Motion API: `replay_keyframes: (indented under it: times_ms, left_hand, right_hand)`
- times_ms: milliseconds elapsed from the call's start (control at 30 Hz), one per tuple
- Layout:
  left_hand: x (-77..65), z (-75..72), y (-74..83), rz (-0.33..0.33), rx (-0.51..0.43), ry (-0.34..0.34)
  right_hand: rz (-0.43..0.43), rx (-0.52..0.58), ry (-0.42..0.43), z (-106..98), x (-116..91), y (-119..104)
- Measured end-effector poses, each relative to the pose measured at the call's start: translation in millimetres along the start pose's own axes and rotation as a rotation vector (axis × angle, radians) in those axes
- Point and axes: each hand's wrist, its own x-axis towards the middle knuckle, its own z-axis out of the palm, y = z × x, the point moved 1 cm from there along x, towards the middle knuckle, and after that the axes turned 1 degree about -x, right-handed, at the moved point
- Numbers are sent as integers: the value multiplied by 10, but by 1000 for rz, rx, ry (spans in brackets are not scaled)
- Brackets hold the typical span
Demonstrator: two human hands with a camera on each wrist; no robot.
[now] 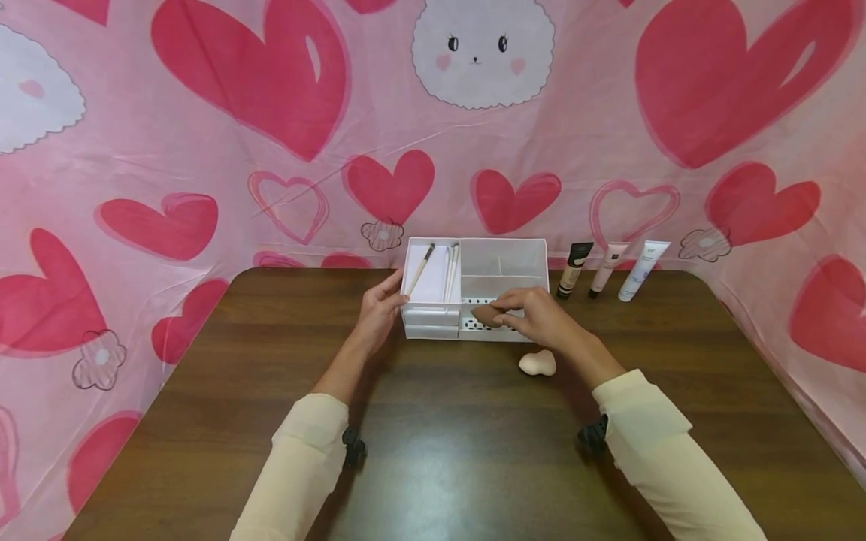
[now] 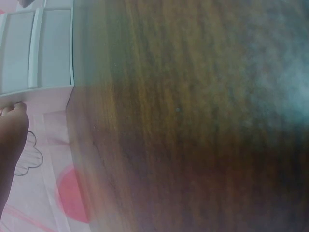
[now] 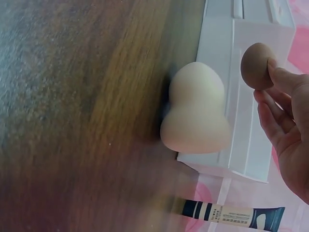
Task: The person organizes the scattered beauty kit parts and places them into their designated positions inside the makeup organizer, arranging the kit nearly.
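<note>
A white desktop organizer (image 1: 433, 318) stands at the table's back, with drawers at left and open compartments at right. My left hand (image 1: 376, 315) rests against its left side, thumb near the front corner; in the left wrist view its fingertips (image 2: 19, 107) touch the side wall. Between thumb and fingers my right hand (image 1: 537, 315) pinches a brown makeup sponge (image 1: 485, 315) over the front right compartment, which has a black-dotted lining. The right wrist view shows that sponge (image 3: 256, 66) too. A beige, waisted makeup sponge (image 1: 537, 364) lies on the table below my right hand.
Right of the organizer stand a black-and-beige tube (image 1: 574, 270), a pink tube (image 1: 609, 268) and a white tube (image 1: 643, 272). Slim brushes (image 1: 421, 269) lie in the organizer's upper left tray. Behind the wooden table (image 1: 433, 443) hangs a pink heart-patterned cloth (image 1: 284, 98).
</note>
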Motion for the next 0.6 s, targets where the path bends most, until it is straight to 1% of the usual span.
replay_keyframes:
  times_ms: [200,367,600]
  left_hand:
    - [12,-10,-9,1,-1,-1]
    - [9,-5,-10,6,1,3]
    - [0,22,3,21,-25,1]
  right_hand:
    - [21,-23,-15,56,51,53]
    - [37,-16,-14,121,88,80]
    - [26,-3,-31,195,126,127]
